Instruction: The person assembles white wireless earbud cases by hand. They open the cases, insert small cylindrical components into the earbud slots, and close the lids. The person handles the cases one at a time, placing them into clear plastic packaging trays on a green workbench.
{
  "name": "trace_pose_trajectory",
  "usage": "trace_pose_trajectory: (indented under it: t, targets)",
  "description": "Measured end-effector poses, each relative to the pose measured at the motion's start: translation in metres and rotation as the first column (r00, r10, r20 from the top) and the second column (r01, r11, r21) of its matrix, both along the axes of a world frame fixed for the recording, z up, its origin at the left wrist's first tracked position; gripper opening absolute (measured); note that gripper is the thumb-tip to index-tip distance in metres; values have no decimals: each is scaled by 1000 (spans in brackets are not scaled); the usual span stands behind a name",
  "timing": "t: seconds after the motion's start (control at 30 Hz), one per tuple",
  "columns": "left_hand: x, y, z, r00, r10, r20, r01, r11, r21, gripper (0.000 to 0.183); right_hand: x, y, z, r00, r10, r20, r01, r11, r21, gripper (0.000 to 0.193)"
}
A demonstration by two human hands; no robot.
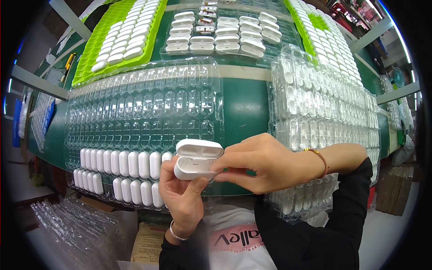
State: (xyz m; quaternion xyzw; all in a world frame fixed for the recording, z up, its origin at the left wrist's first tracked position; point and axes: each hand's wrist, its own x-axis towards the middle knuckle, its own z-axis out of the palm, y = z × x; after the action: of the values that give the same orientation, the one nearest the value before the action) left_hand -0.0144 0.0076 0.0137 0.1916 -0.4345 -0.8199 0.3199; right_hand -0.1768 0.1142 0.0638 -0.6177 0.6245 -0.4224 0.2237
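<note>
In my left hand (183, 193) is a white earbud charging case (193, 166), its lid swung up and its inside facing me. The thumb lies along the case's front and the fingers wrap round its left side. My right hand (258, 164) comes in from the right, thumb and fingertips pinched at the case's right front rim. Whether those fingertips grip the rim itself or something thin there, I cannot make out. Just left of my left hand, closed white cases (132, 163) stand in rows in a clear plastic tray (139, 108).
Stacked clear trays (310, 108) stand at the right on the green table (245, 105). Open white cases (227, 38) fill a tray at the back. Bright green trays (83, 67) of white pieces flank it. Clear plastic sheets (72, 225) lie at the lower left.
</note>
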Motion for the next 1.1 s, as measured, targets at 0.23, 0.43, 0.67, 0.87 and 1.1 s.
trace_pose_trajectory:
  t: [0.23, 0.43, 0.67, 0.87, 1.1]
  targets:
    - [4, -12, -1, 977, 190, 95, -145, 924, -353, 29, -70, -44, 8, 985, -134, -106, 136, 991, 14, 8]
    - [29, -38, -8, 936, 317, 153, -148, 747, -648, 17, -254, -96, 2, 611, -470, -637, 476, 861, -179, 18]
    - [49, -62, -20, 810, 537, 236, -243, 673, -698, 13, -341, -137, -49, 473, -425, -772, 635, 771, -35, 17]
    - [50, -69, -24, 792, 551, 263, -224, 663, -714, 11, -350, -143, -69, 481, -280, -831, 617, 781, 95, 17]
    - [69, -113, -19, 634, 764, 123, 47, 120, -992, 12, -346, -122, -33, 535, -363, -763, 585, 811, 25, 18]
